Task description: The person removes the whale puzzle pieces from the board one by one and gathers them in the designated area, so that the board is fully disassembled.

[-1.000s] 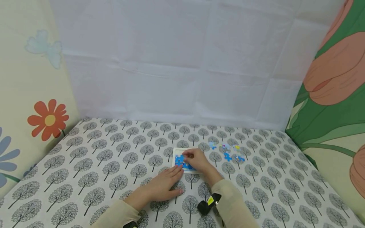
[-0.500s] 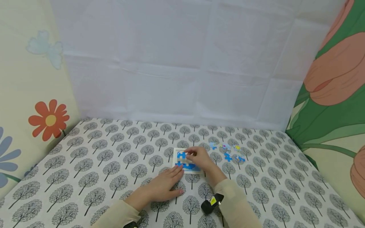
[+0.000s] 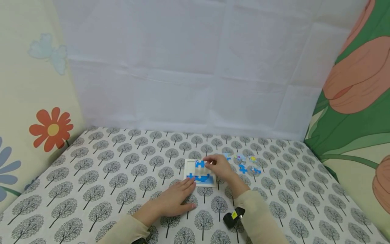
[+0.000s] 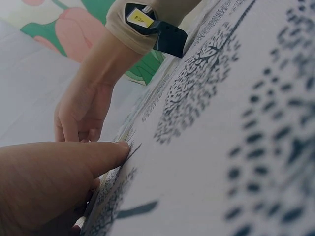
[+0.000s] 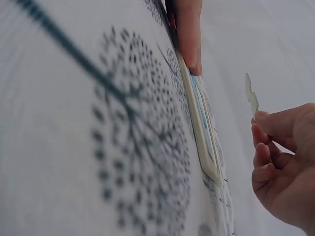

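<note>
A white puzzle tray lies in the middle of the tabletop, with blue jigsaw pieces along its near side. My left hand lies with straight fingers, the fingertips at the tray's near-left edge. Between thumb and finger my right hand pinches a blue-and-white jigsaw piece. In the right wrist view this jigsaw piece is seen edge-on, apart from the tray and above it. The left wrist view has my left thumb in front and the right hand beyond; the piece is hidden there.
Several loose jigsaw pieces lie to the right of the tray, among them a blue piece and one with a yellow sun. A tree-patterned cloth covers the table. A white sheet hangs behind.
My right hand has lifted the jigsaw piece from the left part of the tray and moved right and slightly away with it. The left hand has stayed in place.
</note>
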A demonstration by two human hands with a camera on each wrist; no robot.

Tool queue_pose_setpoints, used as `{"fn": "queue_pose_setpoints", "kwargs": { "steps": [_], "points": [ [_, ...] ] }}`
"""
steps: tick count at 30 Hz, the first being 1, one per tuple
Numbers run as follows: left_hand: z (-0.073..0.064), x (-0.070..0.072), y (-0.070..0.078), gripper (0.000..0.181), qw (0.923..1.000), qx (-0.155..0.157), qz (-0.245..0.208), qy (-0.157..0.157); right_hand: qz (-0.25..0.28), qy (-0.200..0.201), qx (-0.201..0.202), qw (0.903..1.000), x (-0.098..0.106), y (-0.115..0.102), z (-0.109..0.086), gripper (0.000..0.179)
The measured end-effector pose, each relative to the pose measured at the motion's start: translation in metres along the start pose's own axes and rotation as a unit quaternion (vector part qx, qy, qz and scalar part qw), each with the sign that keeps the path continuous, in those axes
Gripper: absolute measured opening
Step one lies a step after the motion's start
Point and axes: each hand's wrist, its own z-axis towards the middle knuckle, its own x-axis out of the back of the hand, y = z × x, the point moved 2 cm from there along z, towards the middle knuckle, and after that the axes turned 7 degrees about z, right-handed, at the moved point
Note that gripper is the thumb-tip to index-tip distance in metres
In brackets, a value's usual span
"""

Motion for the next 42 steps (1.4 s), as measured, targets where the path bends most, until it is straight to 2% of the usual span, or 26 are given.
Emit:
{"fn": "queue_pose_setpoints", "kwargs": {
  "steps": [5, 13, 29, 35, 42],
  "points": [
    [0.000, 0.000, 0.001, 0.065, 1.0000, 0.000, -0.002, 0.001, 0.003, 0.002, -0.019, 0.9998, 0.012, 0.002, -0.004, 0.019],
    [0.000, -0.001, 0.000, 0.065, 1.0000, -0.001, -0.002, 0.001, -0.001, 0.019, -0.006, 0.9998, 0.029, 0.011, -0.008, 0.020],
    [-0.001, -0.001, -0.001, 0.066, 1.0000, 0.002, 0.002, 0.005, -0.019, 0.046, -0.023, 0.9985, 0.060, 0.025, -0.020, 0.019],
    [0.000, -0.002, -0.001, 0.066, 1.0000, 0.002, 0.003, 0.003, -0.016, 0.050, -0.023, 0.9984, 0.070, 0.029, -0.023, 0.021],
    [0.000, -0.001, 0.000, 0.065, 1.0000, 0.002, 0.003, 0.003, -0.018, 0.037, -0.009, 0.9991, 0.079, 0.034, -0.029, 0.020]
  ]
}}
